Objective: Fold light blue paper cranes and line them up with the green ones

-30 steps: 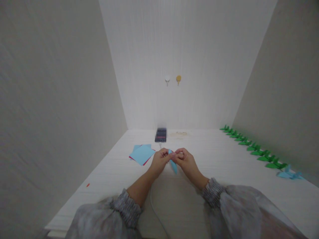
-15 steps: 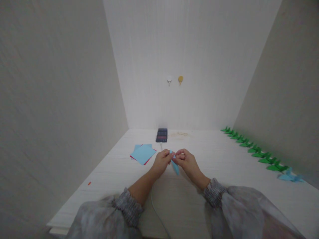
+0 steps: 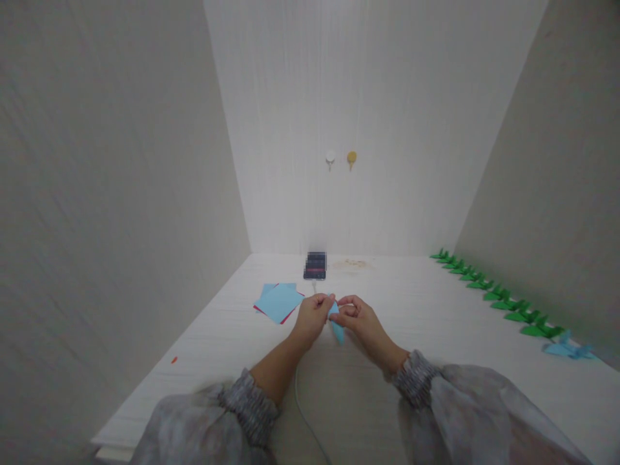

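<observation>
Between my hands, above the white table, is a narrow folded piece of light blue paper (image 3: 338, 331), its pointed end hanging down toward me. My left hand (image 3: 314, 316) pinches its upper part between thumb and fingers. The thumb and fingers of my right hand (image 3: 357, 318) close on the paper's right edge; the fingertips partly hide the fold. Left of my hands lies a small stack of square paper sheets (image 3: 279, 302), light blue on top with red edges showing beneath.
A phone (image 3: 315, 265) stands at the back with a white cable (image 3: 304, 413) running toward me. Along the right wall runs a row of green folded paper figures (image 3: 498, 294), ending in a light blue one (image 3: 568, 349). A small orange scrap (image 3: 174, 360) lies at left.
My right fingers have shifted slightly down along the folded paper and spread a little. The paper's lower tip has swung slightly left. My left hand still holds it.
</observation>
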Motion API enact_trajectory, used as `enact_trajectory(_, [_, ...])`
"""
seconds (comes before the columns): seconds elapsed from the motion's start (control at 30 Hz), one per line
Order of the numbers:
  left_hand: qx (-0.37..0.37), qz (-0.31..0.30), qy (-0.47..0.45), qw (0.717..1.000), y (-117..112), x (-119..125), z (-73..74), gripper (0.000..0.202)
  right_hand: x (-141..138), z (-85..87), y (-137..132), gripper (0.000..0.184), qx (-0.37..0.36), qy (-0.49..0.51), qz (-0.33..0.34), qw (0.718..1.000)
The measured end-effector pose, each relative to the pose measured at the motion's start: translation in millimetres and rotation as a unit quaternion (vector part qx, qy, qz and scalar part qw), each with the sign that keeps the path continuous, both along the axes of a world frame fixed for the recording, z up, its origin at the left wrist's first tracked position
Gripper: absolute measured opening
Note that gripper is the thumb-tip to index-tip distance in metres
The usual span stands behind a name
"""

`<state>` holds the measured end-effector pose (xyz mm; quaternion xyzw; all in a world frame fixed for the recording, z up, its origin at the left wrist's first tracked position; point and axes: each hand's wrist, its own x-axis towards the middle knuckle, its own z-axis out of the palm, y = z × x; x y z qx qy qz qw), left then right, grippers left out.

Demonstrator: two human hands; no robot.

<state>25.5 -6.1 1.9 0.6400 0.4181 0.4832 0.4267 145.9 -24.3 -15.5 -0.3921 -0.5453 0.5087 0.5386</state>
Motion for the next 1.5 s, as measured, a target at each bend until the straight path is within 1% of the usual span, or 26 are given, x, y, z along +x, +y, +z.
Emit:
enact_trajectory(0.1, [0.014, 0.007, 0.001, 1.000, 2.0, 0.2, -0.7, 0.036, -1.4, -1.1, -0.7, 0.036, -0.005, 0.005, 0.007, 1.000])
enact_trajectory(0.2, [0.014, -0.002, 0.004, 1.000, 3.6, 1.0, -3.3, 0.036, -0.9, -0.4, -1.4, 0.034, 0.000, 0.003, 0.007, 1.000])
enact_trajectory(0.37, [-0.034, -0.064, -0.047, 0.996, 2.6, 2.1, -5.8, 0.035, 1.0, 3.5, -4.2, 0.035, 0.015, 0.027, 0.013, 0.999])
enact_trajectory(0.43, [-0.051, -0.090, -0.060, 0.993, 1.5, 2.0, -5.8, 0.032, 1.0, 5.5, -6.0, 0.035, 0.012, 0.049, 0.026, 0.998])
enact_trajectory(0.5, [-0.054, -0.103, -0.060, 0.991, 1.1, 1.5, -6.6, 0.031, 0.6, 7.0, -7.6, 0.036, 0.007, 0.067, 0.040, 0.997])
enact_trajectory(0.6, [-0.052, -0.092, -0.054, 0.993, 2.5, 0.4, -9.5, 0.031, -0.2, 7.2, -8.5, 0.036, -0.002, 0.066, 0.045, 0.997])
enact_trajectory(0.73, [-0.053, -0.076, -0.057, 0.994, 5.1, -1.0, -12.0, 0.032, -0.3, 3.4, -7.1, 0.032, -0.016, 0.053, 0.041, 0.998])
enact_trajectory(0.87, [-0.054, -0.080, -0.054, 0.994, 5.5, -1.8, -9.5, 0.033, 1.2, -2.0, -5.0, 0.017, -0.029, 0.024, 0.054, 0.998])
enact_trajectory(0.93, [-0.053, -0.081, -0.053, 0.994, 5.4, -1.9, -8.7, 0.032, 2.2, -2.8, -4.2, 0.014, -0.035, -0.003, 0.051, 0.998])
enact_trajectory(1.0, [-0.057, -0.083, -0.063, 0.993, 5.4, -1.6, -9.0, 0.032, 2.7, -1.7, -4.0, 0.014, -0.024, -0.012, 0.049, 0.998])
enact_trajectory(1.1, [-0.074, -0.093, -0.096, 0.988, 5.0, -0.6, -9.9, 0.032, 2.0, 1.0, -4.3, 0.011, 0.010, 0.011, 0.063, 0.998])
enact_trajectory(1.17, [-0.086, -0.099, -0.114, 0.985, 4.5, 0.3, -9.2, 0.033, 1.2, 1.5, -4.3, 0.011, 0.020, 0.015, 0.066, 0.997])
enact_trajectory(1.2, [-0.093, -0.101, -0.119, 0.983, 4.4, 0.8, -8.3, 0.034, 1.1, 1.2, -4.0, 0.011, 0.023, 0.008, 0.060, 0.998])
enact_trajectory(1.27, [-0.106, -0.103, -0.130, 0.980, 4.7, 1.3, -5.7, 0.038, 2.2, 0.5, -3.0, 0.011, 0.034, -0.029, 0.026, 0.999])
enact_trajectory(1.33, [-0.114, -0.092, -0.156, 0.977, 5.8, 1.5, -3.6, 0.040, 5.4, 0.7, -1.8, 0.013, 0.059, -0.097, -0.036, 0.993])
enact_trajectory(1.37, [-0.115, -0.079, -0.170, 0.976, 6.3, 1.5, -3.0, 0.040, 7.6, 1.4, -1.4, 0.013, 0.079, -0.142, -0.074, 0.984])
enact_trajectory(1.43, [-0.113, -0.052, -0.177, 0.976, 6.9, 1.5, -3.3, 0.038, 12.6, 3.9, -1.2, 0.015, 0.135, -0.234, -0.155, 0.950])
enact_trajectory(1.5, [-0.110, -0.058, -0.155, 0.980, 6.3, 2.1, -4.6, 0.036, 16.7, 7.2, -2.1, 0.015, 0.205, -0.330, -0.206, 0.898])
